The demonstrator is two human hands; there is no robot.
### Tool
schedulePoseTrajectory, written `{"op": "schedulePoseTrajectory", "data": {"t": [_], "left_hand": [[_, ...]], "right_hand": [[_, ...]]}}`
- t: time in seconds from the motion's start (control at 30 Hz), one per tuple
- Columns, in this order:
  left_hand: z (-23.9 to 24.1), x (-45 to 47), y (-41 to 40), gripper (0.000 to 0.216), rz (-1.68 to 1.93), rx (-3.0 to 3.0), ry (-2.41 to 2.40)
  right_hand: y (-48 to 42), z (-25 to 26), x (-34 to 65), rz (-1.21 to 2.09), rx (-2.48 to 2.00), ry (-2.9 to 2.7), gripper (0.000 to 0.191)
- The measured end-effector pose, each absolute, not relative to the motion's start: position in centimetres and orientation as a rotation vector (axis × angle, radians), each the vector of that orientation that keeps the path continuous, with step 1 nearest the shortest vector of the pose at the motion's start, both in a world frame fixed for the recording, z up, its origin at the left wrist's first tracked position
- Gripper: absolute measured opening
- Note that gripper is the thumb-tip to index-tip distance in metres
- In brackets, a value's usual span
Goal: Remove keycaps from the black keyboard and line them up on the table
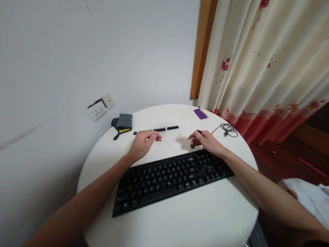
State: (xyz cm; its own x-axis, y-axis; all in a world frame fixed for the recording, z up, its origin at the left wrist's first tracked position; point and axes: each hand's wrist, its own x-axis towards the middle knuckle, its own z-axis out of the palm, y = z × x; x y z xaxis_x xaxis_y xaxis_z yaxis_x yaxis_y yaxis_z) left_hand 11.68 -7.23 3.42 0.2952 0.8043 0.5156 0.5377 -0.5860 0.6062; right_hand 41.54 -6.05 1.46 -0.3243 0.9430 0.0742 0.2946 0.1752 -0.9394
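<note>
A black keyboard (164,178) lies at a slant on the round white table, in front of both hands. My right hand (207,142) is closed over the keyboard's far right edge, gripping a wire keycap puller (199,131) with a dark handle and thin wires. A small black piece, looking like a keycap (192,146), shows at its lower fingertips. My left hand (144,143) is loosely closed, thumb against the fingers, with nothing visible in it. Just beyond it, black keycaps (172,127) stand in a row, partly hidden by that hand.
A grey pouch (124,121) with yellow trim lies at the table's far left. A purple pouch (200,113) is at the far right edge. A coiled black cable (228,129) rests at right. The wall socket (96,110) and curtain (257,68) border the table (169,223).
</note>
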Motion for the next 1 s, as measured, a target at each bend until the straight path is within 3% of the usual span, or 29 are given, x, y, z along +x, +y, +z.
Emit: {"op": "schedulePoseTrajectory", "data": {"t": [0.23, 0.43, 0.73, 1.0], "left_hand": [[4.2, 12.8, -8.7, 0.018, 1.009, 2.56, 1.007], [4.1, 14.2, -10.3, 0.027, 0.843, 2.648, 0.743], [3.5, 14.7, -10.5, 0.013, 0.789, 2.595, 0.76], [3.0, 14.5, -10.0, 0.015, 0.778, 2.532, 0.741]], "right_hand": [[-9.2, 1.8, 37.7, 1.337, -0.998, -1.493, 0.056], [-10.9, 1.5, 35.5, 1.392, -0.934, -1.379, 0.048], [-11.6, 0.9, 34.9, 1.395, -0.923, -1.375, 0.044], [-11.6, 1.0, 35.1, 1.377, -0.952, -1.485, 0.042]]}}
